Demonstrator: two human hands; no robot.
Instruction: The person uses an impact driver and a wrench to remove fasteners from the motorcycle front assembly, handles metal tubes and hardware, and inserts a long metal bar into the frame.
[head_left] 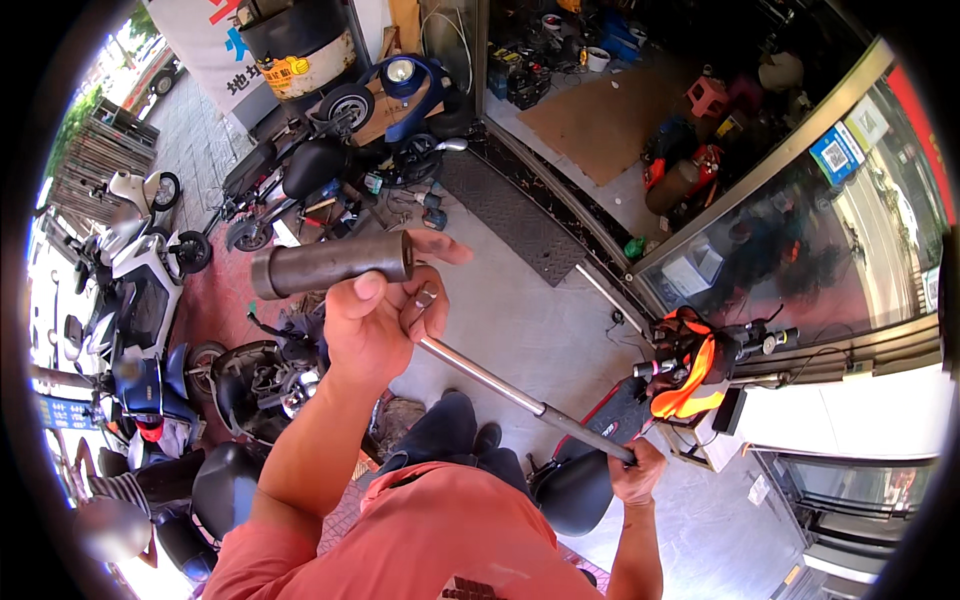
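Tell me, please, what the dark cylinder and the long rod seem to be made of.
The dark cylinder: probably metal, dull brown, with a soft sheen along its side. The long rod: most likely polished metal toward the left hand, where bright silver highlights show; its darker, duller end in the right hand could be metal or rubber.
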